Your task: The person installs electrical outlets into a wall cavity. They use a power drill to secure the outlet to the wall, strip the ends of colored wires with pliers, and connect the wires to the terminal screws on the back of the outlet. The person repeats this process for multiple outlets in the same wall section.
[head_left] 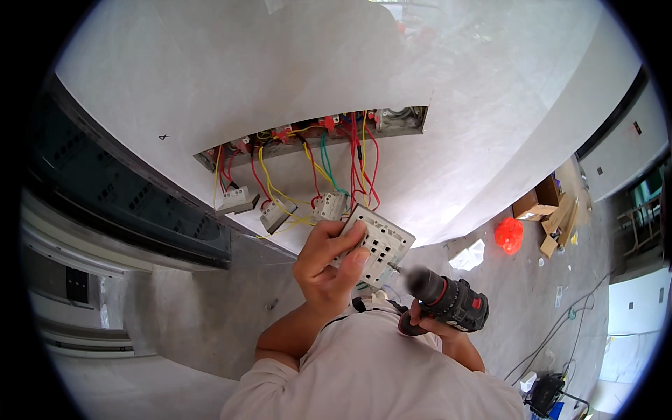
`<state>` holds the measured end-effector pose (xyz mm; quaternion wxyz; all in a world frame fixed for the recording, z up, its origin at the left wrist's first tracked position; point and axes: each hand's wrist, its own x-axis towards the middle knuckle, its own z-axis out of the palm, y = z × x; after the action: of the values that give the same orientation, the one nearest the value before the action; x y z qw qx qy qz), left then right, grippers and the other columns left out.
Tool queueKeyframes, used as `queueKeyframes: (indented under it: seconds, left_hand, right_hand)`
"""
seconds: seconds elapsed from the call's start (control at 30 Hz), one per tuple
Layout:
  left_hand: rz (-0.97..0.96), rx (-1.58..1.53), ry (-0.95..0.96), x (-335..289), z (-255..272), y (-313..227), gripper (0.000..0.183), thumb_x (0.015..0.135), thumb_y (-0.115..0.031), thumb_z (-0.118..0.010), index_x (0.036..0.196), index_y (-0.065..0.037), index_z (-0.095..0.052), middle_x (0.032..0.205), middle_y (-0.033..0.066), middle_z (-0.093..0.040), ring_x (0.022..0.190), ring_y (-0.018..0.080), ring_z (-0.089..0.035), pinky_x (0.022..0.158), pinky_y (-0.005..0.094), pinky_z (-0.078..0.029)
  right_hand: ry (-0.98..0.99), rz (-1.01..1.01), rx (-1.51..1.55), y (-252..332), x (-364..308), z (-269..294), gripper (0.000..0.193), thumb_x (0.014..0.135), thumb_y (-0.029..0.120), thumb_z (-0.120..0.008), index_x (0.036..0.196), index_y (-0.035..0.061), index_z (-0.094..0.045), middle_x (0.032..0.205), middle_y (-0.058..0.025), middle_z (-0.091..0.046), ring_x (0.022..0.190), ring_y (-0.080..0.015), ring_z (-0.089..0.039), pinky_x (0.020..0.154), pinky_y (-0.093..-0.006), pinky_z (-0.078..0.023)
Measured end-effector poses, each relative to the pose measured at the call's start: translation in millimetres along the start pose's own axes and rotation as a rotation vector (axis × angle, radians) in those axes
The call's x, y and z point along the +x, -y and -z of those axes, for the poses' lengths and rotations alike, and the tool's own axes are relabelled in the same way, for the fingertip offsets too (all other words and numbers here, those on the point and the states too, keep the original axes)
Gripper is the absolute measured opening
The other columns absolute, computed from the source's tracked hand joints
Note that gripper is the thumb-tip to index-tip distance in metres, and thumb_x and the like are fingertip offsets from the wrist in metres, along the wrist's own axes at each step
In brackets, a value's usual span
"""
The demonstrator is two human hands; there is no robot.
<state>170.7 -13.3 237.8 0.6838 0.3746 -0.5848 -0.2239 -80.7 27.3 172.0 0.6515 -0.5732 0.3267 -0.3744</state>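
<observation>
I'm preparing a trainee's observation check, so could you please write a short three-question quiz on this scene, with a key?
1. Which hand holds the drill: (a) left or (b) right?
2. True or false: the red bag lies on the floor.
3. Besides red, name one colour of the wires hanging from the wall opening.

Key:
1. b; the left hand holds the socket plate.
2. True.
3. Yellow or green.

My left fingers (340,243) pinch a pale, square socket plate (384,244), tilted, dark-slotted side toward me. My right fingers (416,313) grip a black-and-red drill (458,304), chuck blurred, bit (395,267) at the plate's edge, perhaps touching.
</observation>
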Motion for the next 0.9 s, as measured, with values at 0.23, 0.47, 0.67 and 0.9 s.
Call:
queueKeyframes:
  seconds: [0.23,0.47,0.67,0.9]
  left_hand:
    - [-0.006,0.005,0.022,0.4,-0.6,-2.5,0.034,0.084,0.0,-0.072,0.117,0.008,-0.072,0.107,0.0155,-0.066,0.092,0.0193,-0.062,0.08,0.0278,-0.048]
    - [0.131,-0.084,-0.037,-0.2,-1.6,1.0,0.031,0.086,0.0,-0.069,0.116,0.008,-0.072,0.106,0.0133,-0.066,0.092,0.0154,-0.061,0.081,0.0264,-0.048]
    - [0.249,-0.306,-0.164,2.0,-0.2,9.2,0.028,0.089,0.001,-0.067,0.116,0.008,-0.071,0.107,0.0128,-0.066,0.092,0.0134,-0.06,0.083,0.0244,-0.046]
    - [0.18,-0.081,-0.089,6.7,-2.2,-5.3,0.027,0.092,-0.003,-0.066,0.116,0.009,-0.071,0.107,0.0129,-0.066,0.094,0.0147,-0.059,0.085,0.0258,-0.046]
  right_hand:
    - [-0.008,0.013,0.266,-1.1,-1.7,-5.6,0.022,0.076,0.003,-0.078,0.095,0.0095,-0.068,0.082,-0.0002,-0.067,0.076,-0.0139,-0.064,0.073,-0.0295,-0.052]
    - [0.034,0.037,-0.021,-26.2,-2.8,9.8,0.028,0.079,0.002,-0.078,0.106,0.0083,-0.071,0.082,0.0,-0.068,0.074,-0.0115,-0.063,0.068,-0.0284,-0.051]
    - [0.034,0.044,0.036,8.5,4.2,1.7,0.035,0.076,0.003,-0.08,0.109,0.0111,-0.074,0.081,0.0001,-0.07,0.071,-0.0139,-0.066,0.068,-0.0283,-0.052]
    - [0.119,0.055,-0.118,-15.8,0.0,2.7,0.028,0.081,0.005,-0.079,0.108,0.0106,-0.073,0.086,0.0001,-0.071,0.076,-0.0124,-0.067,0.071,-0.0296,-0.053]
